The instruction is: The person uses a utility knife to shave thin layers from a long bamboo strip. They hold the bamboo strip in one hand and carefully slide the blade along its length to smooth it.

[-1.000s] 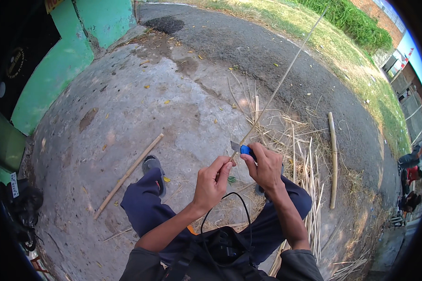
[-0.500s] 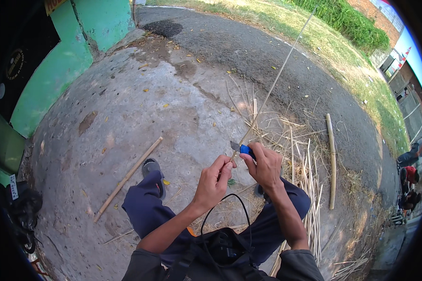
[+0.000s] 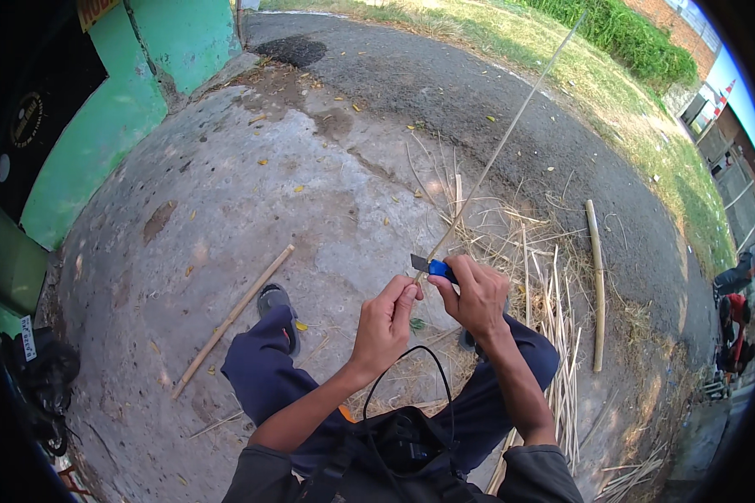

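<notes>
The left hand (image 3: 383, 329) pinches a thin strip (image 3: 502, 142), its far end farther right than 0.5 s ago; the right hand (image 3: 480, 295) grips a blue knife (image 3: 439, 268).

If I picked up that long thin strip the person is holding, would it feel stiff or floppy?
The strip is probably stiff yet springy: gripped near one end by the left hand, it reaches far out almost straight. It looks light, being so slim for its length. It might wobble if pushed, as no support shows farther along.
</notes>
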Demonstrator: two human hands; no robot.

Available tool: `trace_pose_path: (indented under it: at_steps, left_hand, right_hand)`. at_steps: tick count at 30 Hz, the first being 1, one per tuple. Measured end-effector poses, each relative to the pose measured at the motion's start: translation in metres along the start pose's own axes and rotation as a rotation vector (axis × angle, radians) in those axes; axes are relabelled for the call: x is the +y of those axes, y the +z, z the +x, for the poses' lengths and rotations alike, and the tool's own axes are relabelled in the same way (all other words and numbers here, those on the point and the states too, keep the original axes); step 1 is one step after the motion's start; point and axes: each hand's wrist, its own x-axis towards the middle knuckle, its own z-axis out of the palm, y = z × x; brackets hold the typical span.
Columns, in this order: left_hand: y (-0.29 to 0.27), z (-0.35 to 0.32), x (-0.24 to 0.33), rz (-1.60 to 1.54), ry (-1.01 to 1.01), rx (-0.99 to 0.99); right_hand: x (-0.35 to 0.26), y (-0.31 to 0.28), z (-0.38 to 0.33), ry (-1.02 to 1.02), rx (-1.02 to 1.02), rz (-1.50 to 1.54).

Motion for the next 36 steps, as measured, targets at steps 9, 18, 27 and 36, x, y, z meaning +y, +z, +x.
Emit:
trace_pose_path:
  at_steps: [9, 18, 27, 36]
  left_hand:
    - [0.009, -0.018, -0.012, 0.018, -0.06, -0.034]
    - [0.005, -0.014, -0.024, -0.106, -0.097, 0.018]
    - [0.004, -0.013, -0.015, -0.011, 0.0, 0.077]
    - [0.002, -0.01, -0.007, -0.026, -0.029, 0.042]
  right_hand:
    - [0.037, -0.032, 0.004, 0.173, 0.139, 0.181]
    - [-0.001, 0.005, -0.007, 0.014, -0.135, 0.262]
    - [-0.002, 0.008, -0.006, 0.059, -0.135, 0.235]
    - [0.004, 0.006, -0.003, 0.052, -0.085, 0.134]
